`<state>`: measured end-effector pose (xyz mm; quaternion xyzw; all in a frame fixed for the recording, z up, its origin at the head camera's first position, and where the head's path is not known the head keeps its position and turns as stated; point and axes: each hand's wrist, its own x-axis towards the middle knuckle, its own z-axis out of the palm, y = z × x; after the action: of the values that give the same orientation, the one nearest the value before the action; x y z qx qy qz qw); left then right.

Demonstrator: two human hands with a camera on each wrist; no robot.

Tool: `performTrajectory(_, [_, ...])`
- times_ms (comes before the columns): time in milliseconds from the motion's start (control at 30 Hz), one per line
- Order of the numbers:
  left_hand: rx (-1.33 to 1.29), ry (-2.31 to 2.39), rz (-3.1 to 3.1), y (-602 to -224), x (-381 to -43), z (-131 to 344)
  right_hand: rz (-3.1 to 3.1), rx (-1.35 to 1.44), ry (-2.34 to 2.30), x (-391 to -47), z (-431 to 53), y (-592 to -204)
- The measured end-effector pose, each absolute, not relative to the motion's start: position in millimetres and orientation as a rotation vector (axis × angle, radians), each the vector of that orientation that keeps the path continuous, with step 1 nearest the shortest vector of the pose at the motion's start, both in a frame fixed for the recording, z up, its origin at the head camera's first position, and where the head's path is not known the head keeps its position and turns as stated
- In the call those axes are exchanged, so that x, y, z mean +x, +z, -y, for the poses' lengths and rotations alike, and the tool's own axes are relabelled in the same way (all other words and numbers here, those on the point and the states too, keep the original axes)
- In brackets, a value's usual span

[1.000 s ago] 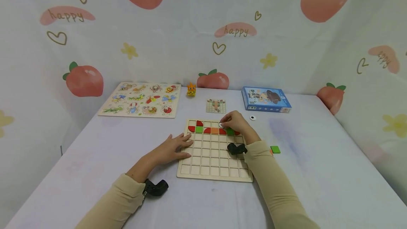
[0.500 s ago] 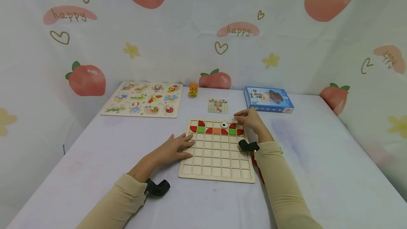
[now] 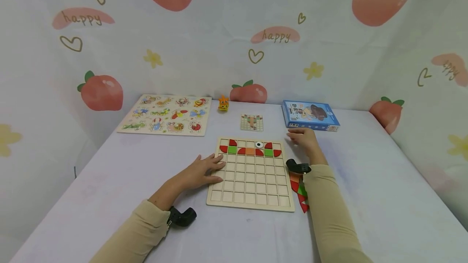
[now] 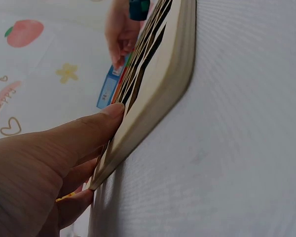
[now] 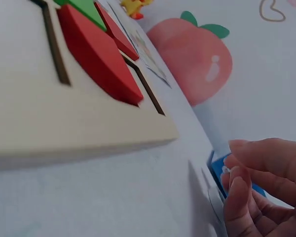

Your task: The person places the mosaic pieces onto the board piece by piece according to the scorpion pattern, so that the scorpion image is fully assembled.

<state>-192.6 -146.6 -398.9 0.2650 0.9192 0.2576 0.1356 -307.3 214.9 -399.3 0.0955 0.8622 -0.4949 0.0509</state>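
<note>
A pale wooden grid board (image 3: 249,177) lies before me in the head view. Red quarter-round pieces, such as one red piece (image 3: 277,153), two green squares and an orange square (image 3: 250,151) fill cells near its far edge. A white disc with a black dot (image 3: 258,145) sits above them. My left hand (image 3: 201,171) rests spread on the board's left edge, thumb on top in the left wrist view. Off the board's far right corner is my right hand (image 3: 305,139), fingers loosely bent. In the right wrist view a white disc (image 5: 216,202) lies by its fingertips, partly hidden.
Loose red, orange and green pieces (image 3: 303,190) lie right of the board, partly behind my right sleeve. A pattern card (image 3: 252,123), an orange toy figure (image 3: 223,103), a blue box (image 3: 310,115) and an insect puzzle board (image 3: 166,116) stand farther back.
My right hand has let go of the white disc in its cell on the board and moved right, off the board. My left hand stays on the board's edge.
</note>
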Motion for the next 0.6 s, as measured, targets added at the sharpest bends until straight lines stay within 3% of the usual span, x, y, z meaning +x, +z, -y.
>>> performTrajectory(300, [0.771,0.730,-2.671,-396,-192,146,-2.643,0.414,-1.572,-306,-228,-408])
performTrajectory(600, [0.769,0.715,-2.672,-398,-193,146,-2.747,0.332,-1.483,-305,-227,-411])
